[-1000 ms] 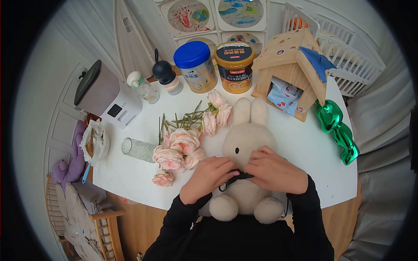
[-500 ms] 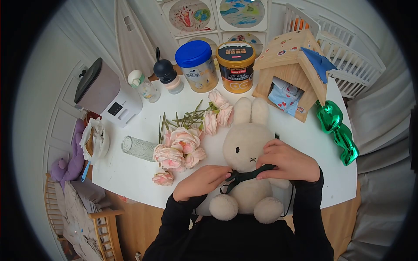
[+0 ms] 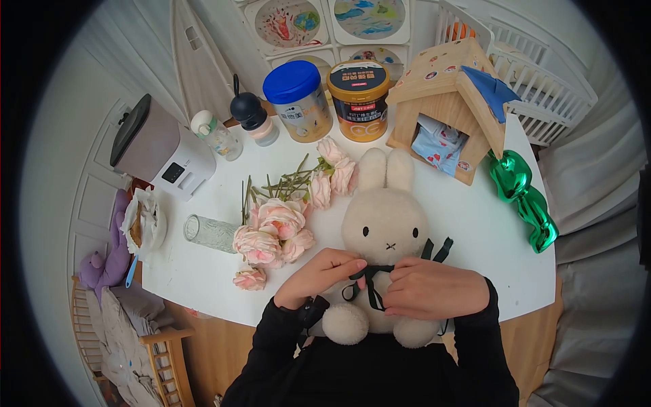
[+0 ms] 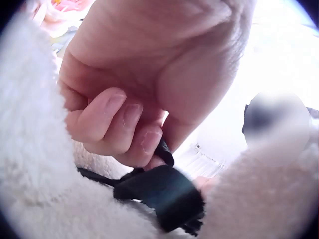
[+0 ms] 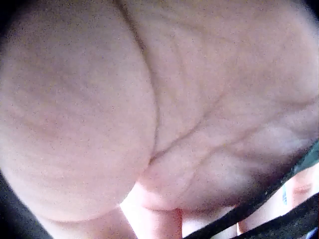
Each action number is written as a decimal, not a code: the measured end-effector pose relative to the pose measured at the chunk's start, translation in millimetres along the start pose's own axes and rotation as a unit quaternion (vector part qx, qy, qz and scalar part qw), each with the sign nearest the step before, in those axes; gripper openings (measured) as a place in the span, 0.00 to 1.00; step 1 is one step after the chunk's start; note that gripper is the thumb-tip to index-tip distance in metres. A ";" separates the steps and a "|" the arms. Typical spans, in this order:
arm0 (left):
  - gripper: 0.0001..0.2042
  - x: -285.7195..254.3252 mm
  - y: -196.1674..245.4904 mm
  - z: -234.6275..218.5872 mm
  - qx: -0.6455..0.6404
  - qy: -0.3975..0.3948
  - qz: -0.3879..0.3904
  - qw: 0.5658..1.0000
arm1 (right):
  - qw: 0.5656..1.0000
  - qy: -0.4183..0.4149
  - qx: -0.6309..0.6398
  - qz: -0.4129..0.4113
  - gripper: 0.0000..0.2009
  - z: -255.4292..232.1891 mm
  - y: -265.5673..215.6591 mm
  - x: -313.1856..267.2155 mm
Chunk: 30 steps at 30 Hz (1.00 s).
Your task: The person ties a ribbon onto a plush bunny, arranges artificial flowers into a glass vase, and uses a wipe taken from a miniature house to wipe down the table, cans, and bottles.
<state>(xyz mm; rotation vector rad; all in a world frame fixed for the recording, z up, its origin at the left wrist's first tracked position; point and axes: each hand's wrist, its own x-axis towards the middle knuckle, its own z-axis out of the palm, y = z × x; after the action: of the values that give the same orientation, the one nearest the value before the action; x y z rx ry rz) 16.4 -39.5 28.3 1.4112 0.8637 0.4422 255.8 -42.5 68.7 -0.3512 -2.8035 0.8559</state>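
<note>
A cream plush rabbit [image 3: 385, 216] with black eyes and a stitched cross mouth sits at the table's near edge, facing up. Under its chin runs a dark ribbon [image 4: 162, 191], partly covered by both hands. My left hand [image 3: 317, 277] pinches the ribbon at the neck, its fingers curled in the left wrist view. On the other side my right hand [image 3: 442, 288] grips more of the ribbon, fingertips hidden by the hand's back. Two ribbon ends [image 3: 439, 251] stick up past that hand, and a loop and tail hang on the rabbit's chest.
Pink artificial roses [image 3: 279, 220] lie left of the rabbit, beside a tipped glass vase [image 3: 209, 233]. Behind stand two tubs [image 3: 297, 102], bottles [image 3: 251, 121] and a white machine [image 3: 166, 152]. A wooden house [image 3: 444, 102] and a shiny green object [image 3: 525, 197] are at right.
The right hand drew the ribbon out rightward, then came back toward the neck and lower. The rabbit's mouth and right eye are uncovered now, and ribbon ends show beyond the right hand.
</note>
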 end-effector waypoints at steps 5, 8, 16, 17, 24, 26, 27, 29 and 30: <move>0.11 7.2 -13.1 4.7 -0.071 0.008 -0.007 0.997 | 0.999 -0.023 0.006 -0.024 0.05 12.7 1.6 9.2; 0.09 9.6 -14.9 6.2 0.042 -0.047 0.105 0.992 | 0.998 0.033 0.019 -0.050 0.08 10.5 1.5 11.5; 0.16 1.2 -5.8 15.7 0.224 0.027 0.203 0.953 | 0.962 0.253 0.046 0.092 0.06 0.8 13.7 22.6; 0.16 0.9 -7.9 14.2 0.226 0.031 0.205 0.952 | 0.963 0.252 0.044 0.089 0.06 2.0 16.4 24.7; 0.17 4.7 -6.6 21.8 0.270 0.082 0.184 0.942 | 0.929 0.309 0.138 0.151 0.07 0.4 19.1 27.0; 0.17 7.8 -12.8 19.0 0.265 0.132 0.215 0.931 | 0.934 0.299 0.139 0.136 0.07 -7.8 17.6 24.5; 0.16 7.9 -16.4 15.9 0.263 0.127 0.202 0.935 | 0.944 0.260 0.149 0.140 0.07 -11.6 16.2 21.8; 0.16 7.7 -18.6 14.3 0.258 0.122 0.186 0.940 | 0.951 0.219 0.162 0.145 0.07 -15.7 14.3 16.6; 0.15 8.0 -18.6 14.4 0.256 0.121 0.185 0.941 | 0.962 0.194 0.133 0.141 0.08 -17.2 14.1 14.3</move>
<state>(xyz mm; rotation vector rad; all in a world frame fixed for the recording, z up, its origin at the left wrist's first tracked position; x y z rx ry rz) 28.1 -45.9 7.3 2.0480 0.9535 0.7250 248.8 -18.1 76.2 -0.7904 -2.2764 1.0712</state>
